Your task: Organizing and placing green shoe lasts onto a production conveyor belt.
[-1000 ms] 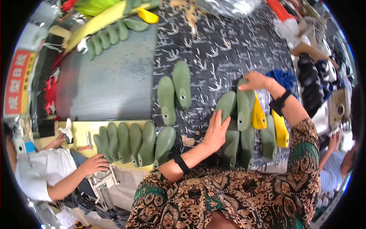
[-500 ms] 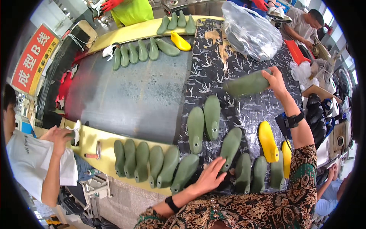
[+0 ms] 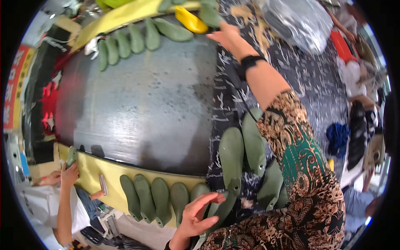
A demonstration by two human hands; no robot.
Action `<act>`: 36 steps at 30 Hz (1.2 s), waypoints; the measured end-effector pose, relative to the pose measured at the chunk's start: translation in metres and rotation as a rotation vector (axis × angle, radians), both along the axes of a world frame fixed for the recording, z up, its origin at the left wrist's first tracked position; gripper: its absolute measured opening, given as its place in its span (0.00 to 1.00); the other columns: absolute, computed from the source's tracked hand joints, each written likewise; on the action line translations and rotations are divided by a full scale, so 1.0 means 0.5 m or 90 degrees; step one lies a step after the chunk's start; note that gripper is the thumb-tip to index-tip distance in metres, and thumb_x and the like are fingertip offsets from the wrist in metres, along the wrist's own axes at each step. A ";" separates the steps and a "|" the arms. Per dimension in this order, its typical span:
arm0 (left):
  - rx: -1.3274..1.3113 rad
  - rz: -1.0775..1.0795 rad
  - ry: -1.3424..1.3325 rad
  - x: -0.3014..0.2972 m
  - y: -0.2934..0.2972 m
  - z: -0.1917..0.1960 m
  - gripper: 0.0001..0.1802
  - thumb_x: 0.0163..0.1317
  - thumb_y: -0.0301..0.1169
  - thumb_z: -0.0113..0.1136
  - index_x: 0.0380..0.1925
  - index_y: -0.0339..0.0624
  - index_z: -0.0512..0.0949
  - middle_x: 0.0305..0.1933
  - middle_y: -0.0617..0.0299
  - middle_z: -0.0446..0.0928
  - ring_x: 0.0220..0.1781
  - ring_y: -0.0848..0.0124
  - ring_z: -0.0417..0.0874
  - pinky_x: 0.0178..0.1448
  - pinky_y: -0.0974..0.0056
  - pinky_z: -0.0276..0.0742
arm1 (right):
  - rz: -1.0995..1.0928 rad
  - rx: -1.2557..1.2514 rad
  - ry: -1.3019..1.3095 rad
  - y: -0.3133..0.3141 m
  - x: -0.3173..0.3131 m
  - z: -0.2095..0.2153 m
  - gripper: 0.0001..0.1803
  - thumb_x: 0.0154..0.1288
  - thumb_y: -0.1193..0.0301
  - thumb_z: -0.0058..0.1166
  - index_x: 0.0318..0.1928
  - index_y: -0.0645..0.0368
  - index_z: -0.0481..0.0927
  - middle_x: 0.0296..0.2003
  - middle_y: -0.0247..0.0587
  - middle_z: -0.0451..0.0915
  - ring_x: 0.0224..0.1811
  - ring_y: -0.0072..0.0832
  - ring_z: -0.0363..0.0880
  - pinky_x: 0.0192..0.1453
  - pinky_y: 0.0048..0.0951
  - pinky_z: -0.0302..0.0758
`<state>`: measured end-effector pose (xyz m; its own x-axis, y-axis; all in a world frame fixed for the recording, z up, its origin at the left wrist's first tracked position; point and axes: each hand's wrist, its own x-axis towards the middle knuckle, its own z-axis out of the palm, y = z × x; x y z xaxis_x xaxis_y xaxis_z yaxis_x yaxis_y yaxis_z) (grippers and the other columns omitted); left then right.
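Observation:
My right hand (image 3: 228, 36) reaches to the far side of the table, its fingers at the near end of a green shoe last (image 3: 210, 15). That last lies close beside a yellow shoe last (image 3: 190, 20). My left hand (image 3: 196, 214) hovers low with thumb and fingers apart, holding nothing. Beneath and beside it are a green last (image 3: 223, 210) and the near row of green lasts (image 3: 159, 200). Two more green lasts, one of them the nearer last (image 3: 231, 154), lie on the black patterned cover. My right sleeve hides part of that area.
A dark belt (image 3: 137, 108) runs left between yellow ledges, with green lasts (image 3: 135, 38) along its far edge. A hammer (image 3: 100, 187) lies on the near ledge (image 3: 116, 166). At left, a person (image 3: 68, 175) holds a green last. A clear plastic bag (image 3: 296, 23) sits far right.
My right hand has carried the green last leftward and away, to beside the yellow one. My left hand has drawn back from a near last. The view has shifted.

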<state>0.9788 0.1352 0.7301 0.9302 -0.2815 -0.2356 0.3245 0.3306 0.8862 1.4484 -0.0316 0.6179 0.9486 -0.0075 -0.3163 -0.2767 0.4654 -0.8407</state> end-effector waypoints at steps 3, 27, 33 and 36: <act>0.038 -0.031 -0.043 0.011 -0.042 -0.002 0.29 0.52 0.28 0.64 0.54 0.27 0.69 0.51 0.47 0.74 0.51 0.60 0.76 0.59 0.59 0.68 | 0.230 -0.102 -0.119 -0.076 -0.016 -0.037 0.26 0.66 0.67 0.49 0.55 0.77 0.63 0.47 0.70 0.73 0.42 0.56 0.79 0.48 0.46 0.79; 0.718 -0.551 -0.290 -0.278 -0.566 -0.031 0.47 0.47 0.44 0.67 0.63 0.33 0.55 0.69 0.32 0.35 0.64 0.21 0.45 0.65 0.36 0.55 | 0.355 -0.646 0.338 -0.613 -1.129 0.142 0.31 0.68 0.58 0.44 0.51 0.79 0.56 0.31 0.67 0.77 0.27 0.49 0.81 0.22 0.39 0.78; 0.629 -0.296 -0.240 -0.250 -0.443 -0.068 0.35 0.50 0.23 0.56 0.61 0.36 0.58 0.69 0.30 0.38 0.67 0.38 0.54 0.67 0.55 0.62 | 0.386 -0.832 0.112 -0.559 -1.052 0.092 0.41 0.54 0.43 0.56 0.47 0.74 0.67 0.39 0.62 0.77 0.41 0.47 0.80 0.40 0.41 0.77; 0.656 -0.274 -0.303 -0.269 -0.402 -0.115 0.33 0.53 0.24 0.54 0.62 0.41 0.60 0.67 0.30 0.46 0.66 0.37 0.56 0.66 0.52 0.62 | 0.451 -0.849 0.019 -0.522 -1.011 0.095 0.42 0.48 0.41 0.59 0.44 0.72 0.72 0.41 0.61 0.78 0.46 0.50 0.77 0.49 0.43 0.74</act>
<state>0.8441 -0.0656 0.6727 0.8613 -0.4704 -0.1920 -0.1947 -0.6547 0.7304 0.9430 -0.2928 0.6652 0.8727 0.1466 -0.4656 -0.1341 -0.8451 -0.5175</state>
